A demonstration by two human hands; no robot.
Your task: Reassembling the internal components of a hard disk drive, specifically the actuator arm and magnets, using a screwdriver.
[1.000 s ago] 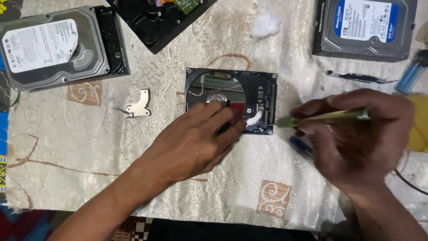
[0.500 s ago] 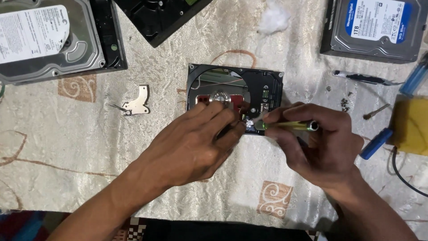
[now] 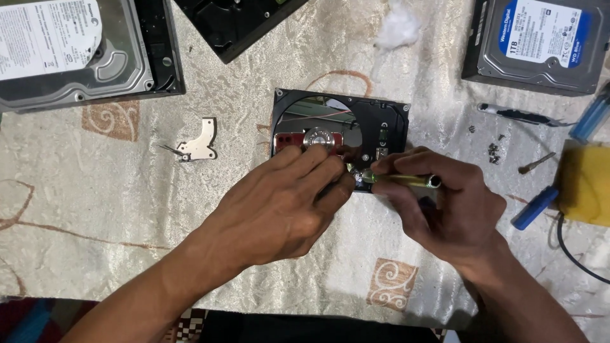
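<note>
We see two closed grey metal hard drives (image 3: 76,54) (image 3: 540,44), a white cotton puff (image 3: 397,30), a flat silver metal bracket (image 3: 198,141) and a blue plastic-handled screwdriver (image 3: 535,208).

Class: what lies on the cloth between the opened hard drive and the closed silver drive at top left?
In the head view, only a small flat silver metal bracket lies between the opened hard drive and the closed silver drive.

**Both Hands Met at the Middle**

The left hand (image 3: 279,203) lay palm down, fingers stretched forward and close together, its forearm running back toward the near-left edge. The right hand (image 3: 438,203) was curled in a pinch, thumb and fingertips closed, wrist angled toward the near-right corner. The fingertips nearly touched.
</note>
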